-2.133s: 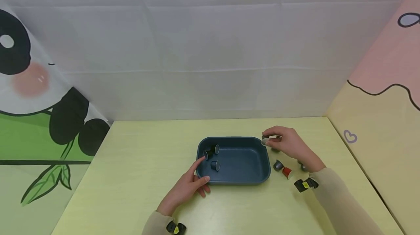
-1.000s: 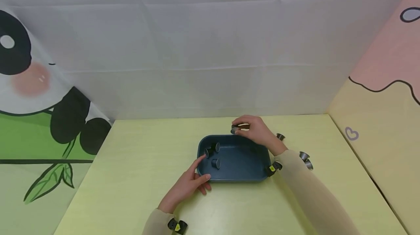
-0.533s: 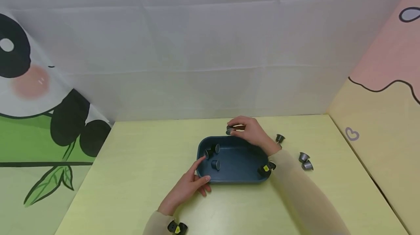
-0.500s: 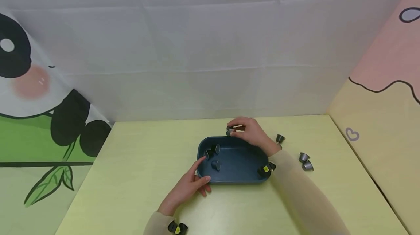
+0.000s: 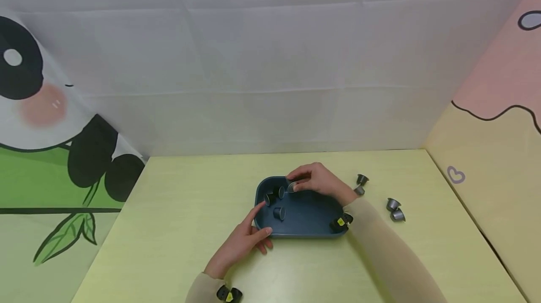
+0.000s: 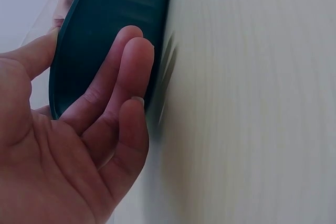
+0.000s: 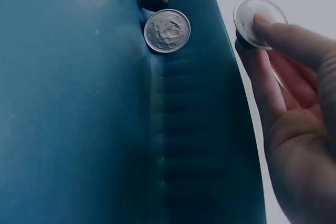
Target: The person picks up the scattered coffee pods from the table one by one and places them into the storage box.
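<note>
A coffee capsule (image 5: 291,187) with a silver foil lid is pinched between the thumb and fingers of my right hand (image 5: 319,183), at the rear rim of the blue tray (image 5: 306,216). The right wrist view shows the held capsule (image 7: 260,22) with the thumb on its lid. My left hand (image 5: 241,242) rests at the tray's front left corner, thumb and index finger on the rim, the other fingers loosely bent beside the outer wall. Inside the tray's left part lie dark capsules (image 5: 279,213), two of them touching near the left index finger.
Right of the tray, two capsules (image 5: 362,179) sit on the pale yellow table (image 5: 190,199) near the right wrist. Two more grey capsules (image 5: 395,210) lie farther right. A white backdrop (image 5: 270,82) stands behind the table.
My right hand has carried the capsule leftward from the tray's right rear corner, along the rear rim, then lowered it towards the tray. The left hand and the capsules in the tray stay put.
</note>
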Action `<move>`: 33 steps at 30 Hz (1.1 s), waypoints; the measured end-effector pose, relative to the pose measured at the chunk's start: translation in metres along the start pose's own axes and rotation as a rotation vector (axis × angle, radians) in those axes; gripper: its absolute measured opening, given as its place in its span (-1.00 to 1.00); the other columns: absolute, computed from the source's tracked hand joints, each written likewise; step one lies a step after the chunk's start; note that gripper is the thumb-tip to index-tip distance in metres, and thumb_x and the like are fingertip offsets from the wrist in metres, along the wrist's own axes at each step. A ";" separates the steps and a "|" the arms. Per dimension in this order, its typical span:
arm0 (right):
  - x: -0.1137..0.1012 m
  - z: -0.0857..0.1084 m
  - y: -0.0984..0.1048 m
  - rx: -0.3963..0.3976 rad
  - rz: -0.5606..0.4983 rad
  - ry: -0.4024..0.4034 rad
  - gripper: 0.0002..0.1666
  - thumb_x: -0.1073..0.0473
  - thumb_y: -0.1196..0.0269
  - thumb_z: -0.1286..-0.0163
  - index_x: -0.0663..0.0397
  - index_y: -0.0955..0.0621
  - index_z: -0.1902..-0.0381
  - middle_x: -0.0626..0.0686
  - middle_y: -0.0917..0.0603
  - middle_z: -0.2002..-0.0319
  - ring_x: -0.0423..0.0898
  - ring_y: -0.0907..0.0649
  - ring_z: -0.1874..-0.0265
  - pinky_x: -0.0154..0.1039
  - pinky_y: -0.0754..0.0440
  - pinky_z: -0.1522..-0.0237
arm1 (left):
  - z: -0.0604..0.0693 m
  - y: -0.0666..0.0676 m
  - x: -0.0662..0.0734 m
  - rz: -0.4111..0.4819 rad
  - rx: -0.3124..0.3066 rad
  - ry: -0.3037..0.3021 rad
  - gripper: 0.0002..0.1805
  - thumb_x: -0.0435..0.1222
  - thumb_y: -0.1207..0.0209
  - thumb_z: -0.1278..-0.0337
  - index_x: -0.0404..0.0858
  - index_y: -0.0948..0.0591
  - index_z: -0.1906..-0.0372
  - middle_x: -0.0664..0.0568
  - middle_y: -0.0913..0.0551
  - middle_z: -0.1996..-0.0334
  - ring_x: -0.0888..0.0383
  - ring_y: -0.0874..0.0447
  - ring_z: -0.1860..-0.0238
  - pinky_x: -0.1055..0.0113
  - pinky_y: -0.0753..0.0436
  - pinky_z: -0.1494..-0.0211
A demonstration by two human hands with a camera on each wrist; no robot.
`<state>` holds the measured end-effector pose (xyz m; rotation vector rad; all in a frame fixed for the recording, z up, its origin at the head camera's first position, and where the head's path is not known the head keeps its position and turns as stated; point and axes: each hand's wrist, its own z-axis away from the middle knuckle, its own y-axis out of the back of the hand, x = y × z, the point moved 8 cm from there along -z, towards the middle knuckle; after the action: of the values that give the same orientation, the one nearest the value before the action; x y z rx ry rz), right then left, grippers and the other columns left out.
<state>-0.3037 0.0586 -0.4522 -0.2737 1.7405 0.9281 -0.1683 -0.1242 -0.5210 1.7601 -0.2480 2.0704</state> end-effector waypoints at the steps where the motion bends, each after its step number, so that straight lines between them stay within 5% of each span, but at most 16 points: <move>1: 0.001 0.000 -0.002 -0.018 -0.006 -0.011 -0.60 0.35 -0.41 -0.26 0.22 -0.69 -0.08 0.13 -0.71 -0.03 -0.03 -0.73 0.04 -0.19 -0.66 0.02 | 0.001 0.000 0.002 -0.006 0.001 0.000 -0.19 -0.23 -0.12 -0.47 -0.02 0.05 -0.61 -0.23 -0.73 0.38 -0.25 -0.71 0.42 0.11 -0.68 0.22; 14: 0.006 0.000 -0.030 -0.238 0.117 -0.031 -0.63 0.31 -0.43 -0.25 0.21 -0.71 -0.04 0.06 -0.73 0.00 -0.13 -0.72 0.06 -0.27 -0.67 0.12 | -0.003 0.001 -0.006 0.003 -0.004 -0.011 -0.16 -0.15 -0.15 -0.44 0.08 0.07 -0.61 -0.18 -0.74 0.39 -0.17 -0.73 0.44 0.09 -0.68 0.24; 33: 0.022 -0.005 -0.042 -0.269 0.130 -0.158 -0.62 0.35 -0.44 -0.21 0.15 -0.72 -0.02 0.05 -0.71 0.01 -0.10 -0.73 0.08 -0.27 -0.68 0.14 | -0.002 0.004 -0.006 0.002 -0.001 -0.015 -0.16 -0.13 -0.14 -0.45 0.05 0.07 -0.61 -0.19 -0.74 0.40 -0.20 -0.72 0.44 0.13 -0.68 0.24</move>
<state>-0.2904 0.0328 -0.4906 -0.2564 1.5018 1.2484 -0.1707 -0.1279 -0.5269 1.7757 -0.2557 2.0591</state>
